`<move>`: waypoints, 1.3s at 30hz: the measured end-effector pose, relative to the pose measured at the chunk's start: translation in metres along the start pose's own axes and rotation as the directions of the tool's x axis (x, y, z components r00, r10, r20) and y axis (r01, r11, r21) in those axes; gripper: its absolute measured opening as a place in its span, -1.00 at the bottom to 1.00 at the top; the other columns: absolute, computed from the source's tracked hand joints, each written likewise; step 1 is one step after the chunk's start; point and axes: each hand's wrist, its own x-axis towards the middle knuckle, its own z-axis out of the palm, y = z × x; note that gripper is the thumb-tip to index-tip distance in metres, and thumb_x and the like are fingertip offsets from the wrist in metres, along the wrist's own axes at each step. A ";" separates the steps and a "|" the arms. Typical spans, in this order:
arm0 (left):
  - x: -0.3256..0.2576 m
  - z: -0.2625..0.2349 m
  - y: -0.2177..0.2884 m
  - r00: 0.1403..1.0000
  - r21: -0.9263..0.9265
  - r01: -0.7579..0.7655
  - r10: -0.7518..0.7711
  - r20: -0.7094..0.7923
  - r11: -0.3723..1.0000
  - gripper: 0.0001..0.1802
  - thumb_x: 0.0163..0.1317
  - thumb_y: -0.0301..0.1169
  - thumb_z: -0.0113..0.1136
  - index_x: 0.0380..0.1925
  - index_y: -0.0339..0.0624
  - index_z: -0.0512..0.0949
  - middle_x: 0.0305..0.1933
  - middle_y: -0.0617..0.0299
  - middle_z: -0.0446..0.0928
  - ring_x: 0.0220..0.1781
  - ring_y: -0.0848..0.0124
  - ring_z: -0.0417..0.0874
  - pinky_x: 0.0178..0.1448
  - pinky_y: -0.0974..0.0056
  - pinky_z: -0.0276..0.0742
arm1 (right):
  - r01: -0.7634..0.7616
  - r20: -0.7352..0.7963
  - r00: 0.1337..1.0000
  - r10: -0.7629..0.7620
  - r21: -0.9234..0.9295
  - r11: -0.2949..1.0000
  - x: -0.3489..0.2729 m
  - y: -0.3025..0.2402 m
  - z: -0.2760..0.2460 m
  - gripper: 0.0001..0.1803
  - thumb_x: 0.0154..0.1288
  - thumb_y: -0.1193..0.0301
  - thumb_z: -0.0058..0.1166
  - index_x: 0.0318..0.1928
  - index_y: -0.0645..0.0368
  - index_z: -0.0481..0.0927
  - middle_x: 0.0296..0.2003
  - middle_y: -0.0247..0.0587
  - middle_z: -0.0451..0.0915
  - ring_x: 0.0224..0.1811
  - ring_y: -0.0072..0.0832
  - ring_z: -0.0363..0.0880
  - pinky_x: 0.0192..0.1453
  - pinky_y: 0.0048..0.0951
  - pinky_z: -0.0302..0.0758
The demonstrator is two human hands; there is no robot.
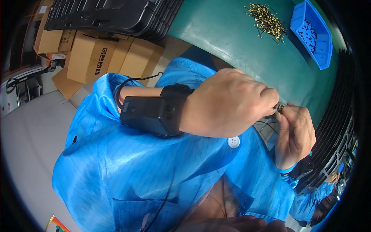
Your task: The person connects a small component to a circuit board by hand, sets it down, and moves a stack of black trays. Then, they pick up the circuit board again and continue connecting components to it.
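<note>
My left hand (pixel 232 101), with a black box-shaped device (pixel 150 114) strapped at the wrist, is closed with its fingertips pinched together. Against it, my right hand (pixel 296 132) pinches as well, a blue band at its wrist. Between the fingertips of both hands sits a small brass-and-dark part (pixel 279 107); fingers cover most of it, so its exact kind is hidden. Thin wires or cords (pixel 266 124) show just below the hands. Farther off on the green tabletop (pixel 224 27) lies a loose pile of small brass-coloured pieces with thin dark stems (pixel 266 22).
Beside the pile stands a blue plastic bin (pixel 313 36) holding many small dark bits. Black stacked trays (pixel 112 15) rise at the far left, with cardboard boxes (pixel 91 56) below them. More black ribbed trays (pixel 334 116) line the right, where another person in blue (pixel 309 205) shows.
</note>
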 end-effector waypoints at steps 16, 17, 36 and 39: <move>-0.001 0.005 0.001 1.000 -0.039 -0.006 0.006 -0.013 0.999 -0.78 -0.11 -0.39 0.18 -0.58 -0.19 0.32 -0.65 0.15 0.37 -0.59 0.18 0.43 -0.52 0.19 0.29 | -0.034 -0.028 0.999 0.036 0.048 0.998 -0.005 0.001 0.002 -0.81 -0.22 0.72 0.14 -0.47 0.37 0.49 -0.59 -0.08 0.50 -0.60 -0.39 0.47 -0.55 -0.56 0.39; -0.002 0.006 0.001 1.000 -0.036 -0.003 0.002 -0.017 0.999 -0.78 -0.10 -0.39 0.18 -0.58 -0.19 0.33 -0.65 0.15 0.37 -0.59 0.18 0.43 -0.52 0.19 0.29 | -0.037 -0.026 0.999 0.039 0.049 0.998 -0.005 0.000 0.003 -0.81 -0.22 0.73 0.14 -0.47 0.37 0.49 -0.59 -0.09 0.49 -0.61 -0.39 0.47 -0.55 -0.56 0.38; 0.009 -0.017 -0.012 0.981 -0.212 0.147 -0.114 0.159 0.966 -0.79 0.20 -0.30 -0.09 -0.46 -0.23 0.34 -0.62 0.03 0.35 -0.50 0.04 0.43 -0.48 0.11 0.26 | -0.481 0.161 0.818 0.552 0.719 0.502 -0.002 0.008 0.013 -0.85 0.13 0.58 -0.02 -0.25 0.33 0.46 -0.45 -0.37 0.44 -0.41 -0.68 0.37 -0.29 -0.66 0.32; 0.010 -0.016 -0.016 0.984 -0.282 0.121 -0.077 0.160 0.952 -0.77 0.22 -0.30 -0.12 -0.45 -0.26 0.34 -0.63 0.01 0.33 -0.51 0.04 0.40 -0.47 0.13 0.25 | -0.435 0.220 0.872 0.437 0.757 0.488 0.001 0.023 0.024 -0.90 0.19 0.51 -0.06 -0.31 0.30 0.46 -0.46 -0.42 0.43 -0.41 -0.71 0.33 -0.30 -0.69 0.28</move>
